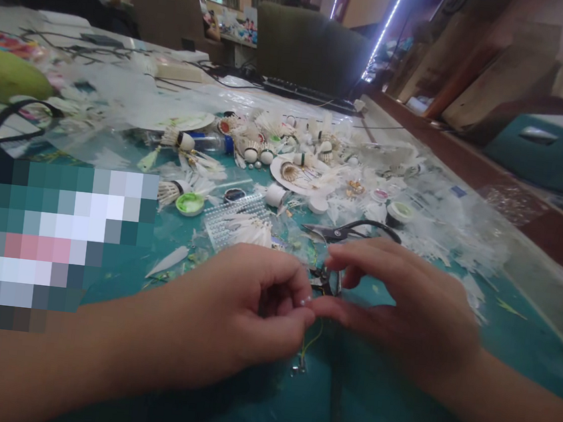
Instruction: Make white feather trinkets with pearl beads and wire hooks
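Left hand curling closed, thumb and forefinger pinching a small clear bead. Bead sitting right at those fingertips, above the teal table. Yellow cord hanging below the pinch, small metallic piece dangling at its lower end. Right hand holding thumb and forefinger apart, thumb tip reaching in beside the bead; cannot tell whether it is touching. Small pliers lying just beyond the fingers, dark-handled shears resting farther off.

Writing: cardboard box at upper right showing dark letters, slanting and blurring past certain reading. Blue label among clear plastic staying illegible.
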